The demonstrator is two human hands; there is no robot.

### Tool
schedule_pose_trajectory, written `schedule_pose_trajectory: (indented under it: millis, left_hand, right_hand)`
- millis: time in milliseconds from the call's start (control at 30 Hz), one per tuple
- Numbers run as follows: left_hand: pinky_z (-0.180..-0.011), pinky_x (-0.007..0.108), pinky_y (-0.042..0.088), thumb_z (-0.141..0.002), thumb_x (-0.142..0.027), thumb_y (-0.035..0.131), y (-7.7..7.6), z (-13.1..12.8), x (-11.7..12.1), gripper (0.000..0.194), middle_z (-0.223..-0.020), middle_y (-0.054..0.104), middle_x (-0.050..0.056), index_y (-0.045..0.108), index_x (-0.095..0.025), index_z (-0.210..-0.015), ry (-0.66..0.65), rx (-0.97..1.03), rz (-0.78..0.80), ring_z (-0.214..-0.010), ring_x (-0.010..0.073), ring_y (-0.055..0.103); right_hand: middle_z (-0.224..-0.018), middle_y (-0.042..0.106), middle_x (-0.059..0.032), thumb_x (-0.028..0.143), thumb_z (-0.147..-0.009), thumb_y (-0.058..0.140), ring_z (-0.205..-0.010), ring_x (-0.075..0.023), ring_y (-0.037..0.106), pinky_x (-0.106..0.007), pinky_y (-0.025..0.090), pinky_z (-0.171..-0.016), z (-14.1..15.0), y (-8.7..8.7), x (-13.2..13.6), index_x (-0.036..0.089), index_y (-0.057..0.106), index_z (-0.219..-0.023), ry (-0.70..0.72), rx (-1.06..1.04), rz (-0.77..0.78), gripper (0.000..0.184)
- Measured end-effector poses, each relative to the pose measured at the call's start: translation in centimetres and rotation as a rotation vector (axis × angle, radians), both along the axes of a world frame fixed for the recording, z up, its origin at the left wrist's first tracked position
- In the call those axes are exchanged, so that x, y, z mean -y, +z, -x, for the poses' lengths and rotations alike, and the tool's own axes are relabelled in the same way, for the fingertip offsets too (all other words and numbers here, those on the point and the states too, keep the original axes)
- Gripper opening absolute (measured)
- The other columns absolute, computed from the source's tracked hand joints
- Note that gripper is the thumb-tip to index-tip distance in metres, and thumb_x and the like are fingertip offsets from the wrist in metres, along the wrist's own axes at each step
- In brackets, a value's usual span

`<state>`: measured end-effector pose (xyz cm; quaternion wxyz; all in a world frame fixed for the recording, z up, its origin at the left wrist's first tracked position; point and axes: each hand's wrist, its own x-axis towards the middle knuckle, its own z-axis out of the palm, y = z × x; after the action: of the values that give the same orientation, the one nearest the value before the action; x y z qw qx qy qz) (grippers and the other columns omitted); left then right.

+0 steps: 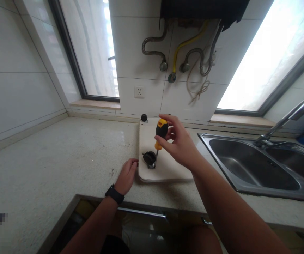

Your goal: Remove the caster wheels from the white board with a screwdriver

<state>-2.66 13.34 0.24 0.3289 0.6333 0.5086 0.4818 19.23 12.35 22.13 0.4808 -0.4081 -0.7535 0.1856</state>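
Upright in my right hand is a yellow and black screwdriver, its handle pinched between thumb and fingers. The shaft points down at the metal mounting plate of a black caster wheel. That caster sits on a white board with rounded corners, lying flat on the counter. Whether the tip sits in a screw is too small to tell. My left hand, with a black watch on the wrist, rests on the counter, its fingers closed against the board's left edge. Another caster stands at the board's far left corner.
To the right is a steel double sink with a tap. The pale counter extends left. Hoses and a yellow pipe hang on the tiled wall above a socket. A drawer or cabinet opening lies below the front edge.
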Motion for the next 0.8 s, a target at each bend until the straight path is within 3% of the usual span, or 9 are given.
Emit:
schedule_pose_trajectory:
  millis: [200, 367, 500, 633, 800]
  left_hand:
    - [-0.104, 0.046, 0.048, -0.107, -0.054, 0.041, 0.0, 0.0, 0.0, 0.041, -0.116, 0.071, 0.011, 0.066, -0.022, -0.117, -0.001, -0.007, 0.011, -0.116, 0.0292, 0.064]
    - [-0.104, 0.046, 0.048, -0.107, -0.053, 0.041, 0.0, 0.0, 0.0, 0.041, -0.115, 0.071, 0.011, 0.066, -0.022, -0.117, -0.004, -0.012, 0.009, -0.114, 0.0291, 0.064]
    - [-0.103, 0.046, 0.048, -0.107, -0.053, 0.04, 0.0, 0.0, 0.1, 0.041, -0.115, 0.071, 0.011, 0.066, -0.022, -0.116, -0.006, -0.015, -0.002, -0.113, 0.0288, 0.064]
    - [-0.102, 0.045, 0.049, -0.107, -0.054, 0.04, 0.1, 0.0, 0.1, 0.042, -0.114, 0.071, 0.01, 0.067, -0.023, -0.115, -0.008, -0.022, -0.008, -0.112, 0.0285, 0.065]
    - [-0.102, 0.045, 0.048, -0.107, -0.055, 0.04, 0.0, 0.0, 0.0, 0.042, -0.112, 0.071, 0.01, 0.067, -0.023, -0.114, -0.01, -0.026, -0.008, -0.111, 0.0285, 0.064]
  right_hand:
    - [-0.13, 0.064, -0.0071, 0.016, -0.085, 0.061, -0.098, -0.0185, 0.067, -0.046, 0.062, -0.096, -0.1, -0.3, -0.2, 0.033, 0.048, -0.147, 0.075, -0.08, 0.022, 0.066]
    - [-0.143, 0.053, -0.0102, 0.035, -0.085, 0.076, -0.107, -0.0232, 0.062, -0.046, 0.063, -0.088, -0.1, -0.3, 0.0, 0.035, 0.046, -0.148, -0.017, 0.052, -0.008, 0.07]
    - [-0.14, 0.052, -0.0092, 0.03, -0.084, 0.076, -0.098, -0.0206, 0.061, -0.044, 0.063, -0.083, -0.1, -0.5, 0.0, 0.036, 0.05, -0.143, -0.078, 0.067, -0.05, 0.065]
    - [-0.131, 0.059, -0.0074, 0.026, -0.084, 0.074, -0.092, -0.019, 0.065, -0.045, 0.065, -0.085, -0.1, -0.8, -0.4, 0.036, 0.042, -0.147, 0.023, -0.091, 0.047, 0.072]
    - [-0.138, 0.061, -0.0084, 0.024, -0.09, 0.064, -0.116, -0.0218, 0.068, -0.048, 0.062, -0.099, 0.1, -1.2, -0.5, 0.036, 0.037, -0.146, 0.165, -0.181, 0.14, 0.063]
